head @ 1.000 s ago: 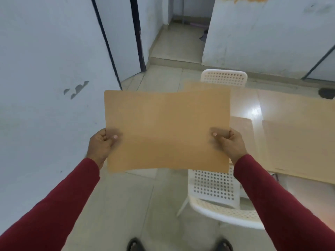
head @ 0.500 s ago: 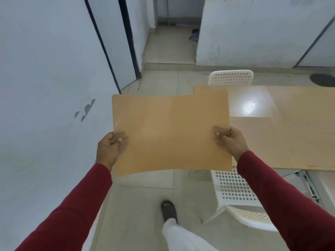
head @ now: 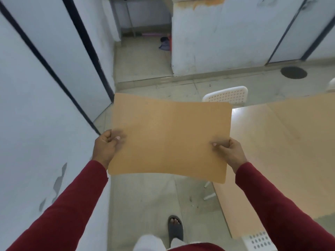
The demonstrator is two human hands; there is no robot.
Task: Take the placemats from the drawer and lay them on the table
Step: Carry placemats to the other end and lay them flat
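While the left hand (head: 106,148) and right hand (head: 231,151) each pinch a side of the placemat (head: 168,138), it hangs over the floor (carrying step). Next, lay it on the table (head: 290,151) at three o'clock.

A placemat (head: 168,138) is held out in front of the person, above the floor (head: 145,201), left hand (head: 106,148) at its left edge and right hand (head: 230,153) at its right edge. The counter (head: 282,151) lies to the right, a chair (head: 227,96) behind it. A wall (head: 36,124) stands left.
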